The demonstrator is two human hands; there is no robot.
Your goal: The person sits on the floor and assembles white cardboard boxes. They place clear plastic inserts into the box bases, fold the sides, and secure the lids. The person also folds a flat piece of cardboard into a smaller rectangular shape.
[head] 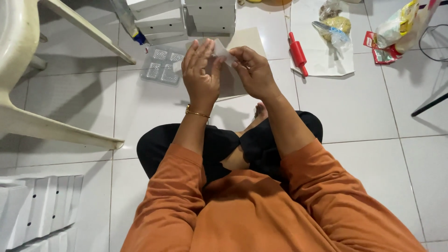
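I sit cross-legged on a white tiled floor in orange sleeves and black trousers. Both hands are raised in front of me and hold a small white piece of paper or plastic between them. My left hand, with a gold bracelet on the wrist, has its fingers upright against the piece's left side. My right hand pinches the piece's right end with thumb and fingers. A flat beige sheet of card lies on the floor just beyond my hands.
A clear plastic mould tray lies left of the hands, a red rolling pin and bagged items on white paper to the right. White plastic chair at left, perforated white panels at lower left, snack packets far right.
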